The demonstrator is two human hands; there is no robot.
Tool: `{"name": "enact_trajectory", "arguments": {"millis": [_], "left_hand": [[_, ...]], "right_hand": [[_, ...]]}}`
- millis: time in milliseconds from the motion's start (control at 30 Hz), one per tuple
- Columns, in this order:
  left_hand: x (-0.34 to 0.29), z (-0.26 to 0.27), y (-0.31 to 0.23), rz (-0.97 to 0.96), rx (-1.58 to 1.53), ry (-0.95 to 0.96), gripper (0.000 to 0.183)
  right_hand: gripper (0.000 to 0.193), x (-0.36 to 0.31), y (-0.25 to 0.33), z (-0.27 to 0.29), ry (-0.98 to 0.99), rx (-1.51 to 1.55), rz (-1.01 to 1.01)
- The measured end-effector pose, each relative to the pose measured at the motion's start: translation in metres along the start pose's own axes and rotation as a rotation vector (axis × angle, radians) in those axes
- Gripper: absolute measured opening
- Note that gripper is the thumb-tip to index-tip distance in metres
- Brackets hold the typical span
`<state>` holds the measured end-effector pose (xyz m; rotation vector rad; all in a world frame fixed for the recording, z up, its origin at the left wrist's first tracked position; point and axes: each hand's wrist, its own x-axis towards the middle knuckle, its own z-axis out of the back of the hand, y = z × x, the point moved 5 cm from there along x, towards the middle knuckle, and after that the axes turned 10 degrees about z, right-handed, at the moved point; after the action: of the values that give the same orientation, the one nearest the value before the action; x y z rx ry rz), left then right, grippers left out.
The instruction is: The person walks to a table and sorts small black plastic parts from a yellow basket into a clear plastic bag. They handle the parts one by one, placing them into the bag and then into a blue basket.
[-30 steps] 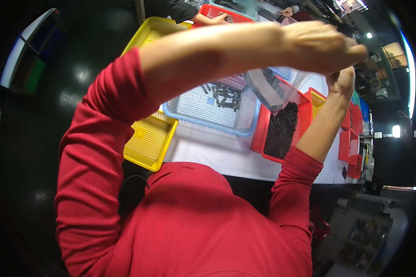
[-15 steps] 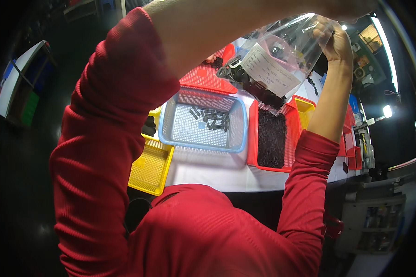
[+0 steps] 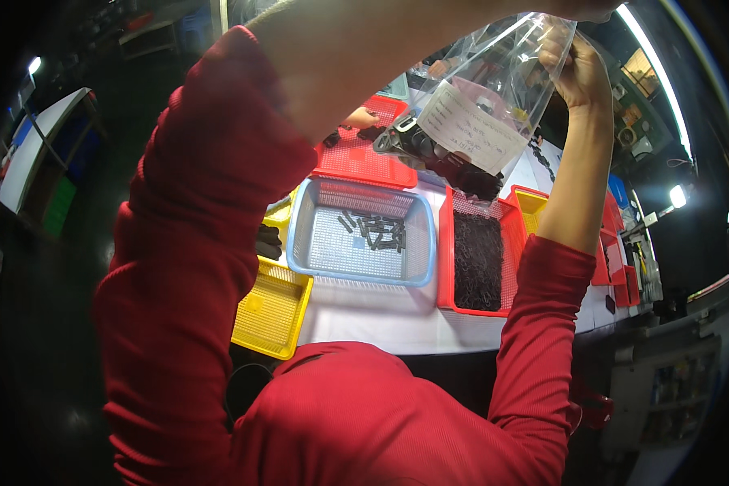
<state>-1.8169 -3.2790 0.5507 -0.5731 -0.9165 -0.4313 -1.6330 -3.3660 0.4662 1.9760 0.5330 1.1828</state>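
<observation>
Up in front of me hangs a clear plastic bag [image 3: 506,89] with black plastic pieces [image 3: 454,162] at its bottom and a white paper label [image 3: 471,128] showing through. My right hand [image 3: 579,71] has its fingers closed on the bag's upper right edge. My left arm reaches across the top of the view. Only part of my left hand [image 3: 587,8] shows, beside the bag's upper edge; its fingers are cut off by the frame. Below is a blue basket [image 3: 360,275] with short black strips [image 3: 377,231] in it.
A red basket [image 3: 506,283] of small black pieces [image 3: 478,263] stands right of the blue one, with yellow baskets [image 3: 271,312] at left and right. Behind, another person's hand [image 3: 361,118] is over a red tray [image 3: 364,166]. A white cloth [image 3: 373,320] covers the table.
The table and baskets sit slightly lower in the view. The bag has shifted a little left relative to the frame, still in my right hand. The other person's hand shows more.
</observation>
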Motion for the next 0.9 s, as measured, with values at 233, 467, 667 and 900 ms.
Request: {"name": "enact_trajectory", "arguments": {"millis": [233,467,667,900], "left_hand": [[0.015,-0.033,0.042,0.043,-0.191,-0.045,0.052],[0.015,-0.007,0.023,-0.289,0.288,-0.222,0.028],[0.01,-0.009,0.029,-0.311,0.27,-0.224,0.025],[-0.02,-0.029,0.041,-0.158,0.157,-0.06,0.028]], "right_hand": [[0.019,-0.012,-0.014,-0.012,0.009,0.02,0.019],[0.017,0.008,-0.01,-0.025,0.089,0.054,0.022],[0.012,0.012,-0.021,-0.018,0.089,0.074,0.041],[0.01,-0.024,-0.037,-0.04,-0.178,-0.376,0.05]]}}
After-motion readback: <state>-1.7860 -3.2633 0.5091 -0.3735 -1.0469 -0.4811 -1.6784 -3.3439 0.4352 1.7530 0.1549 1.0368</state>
